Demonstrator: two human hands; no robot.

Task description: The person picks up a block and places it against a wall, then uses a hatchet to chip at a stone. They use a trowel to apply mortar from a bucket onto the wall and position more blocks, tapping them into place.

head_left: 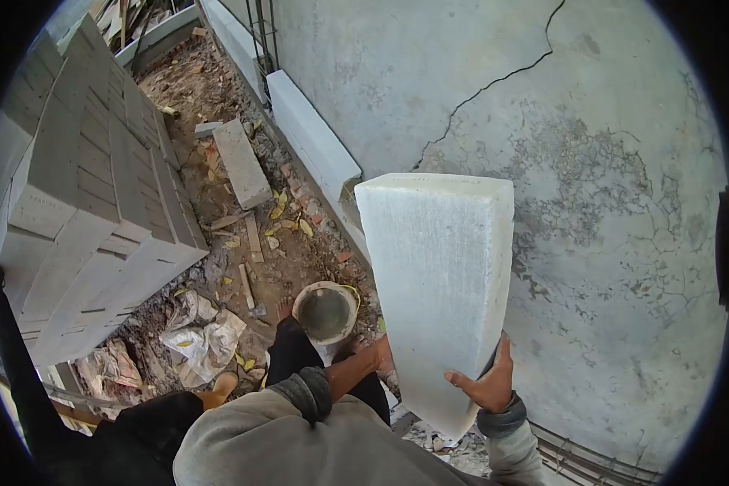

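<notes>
Block point(441, 292), white and tall, held up on end in front of the cracked wall point(607, 162). Gripped low on its right edge by the right hand point(490, 382), fingers curled around it, and met low on its left side by the left hand point(383, 356), mostly hidden, grip impossible to tell. Below, a round bucket point(326, 312) on rubble point(219, 89); well off to the left, a stack of grey blocks point(97, 186).

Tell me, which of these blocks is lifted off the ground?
The white block held by the right hand; the others sit in the stack or lie flat.
</notes>
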